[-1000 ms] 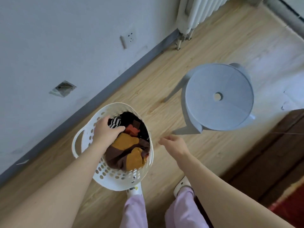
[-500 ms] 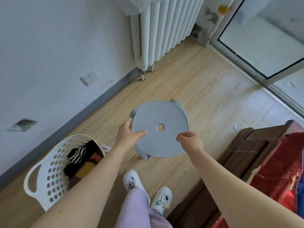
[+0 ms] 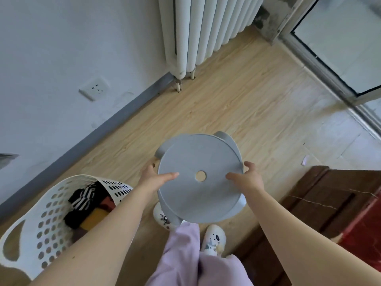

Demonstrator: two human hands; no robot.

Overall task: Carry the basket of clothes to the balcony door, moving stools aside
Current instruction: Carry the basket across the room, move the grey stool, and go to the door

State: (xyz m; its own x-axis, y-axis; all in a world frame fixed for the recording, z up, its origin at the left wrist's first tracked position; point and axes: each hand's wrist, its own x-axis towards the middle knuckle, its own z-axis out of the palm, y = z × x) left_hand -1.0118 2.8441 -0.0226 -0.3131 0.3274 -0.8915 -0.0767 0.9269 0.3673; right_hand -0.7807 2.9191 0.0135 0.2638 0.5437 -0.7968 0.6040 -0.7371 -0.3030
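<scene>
While both hands (image 3: 156, 178) clasp stool (image 3: 198, 195).

One stool (image 3: 199, 180); one basket (image 3: 41, 219); two hands; one radiator (image 3: 202, 29); one socket (image 3: 94, 89).

Domestic room in a home. Evidence: wood-look plank floor (image 3: 237, 104), white column radiator (image 3: 202, 27) against a painted wall with a socket (image 3: 95, 89), glazed balcony door (image 3: 340, 44), laundry basket (image 3: 47, 219) of clothes, dark wooden furniture (image 3: 334, 203), plastic stool (image 3: 198, 193).
</scene>
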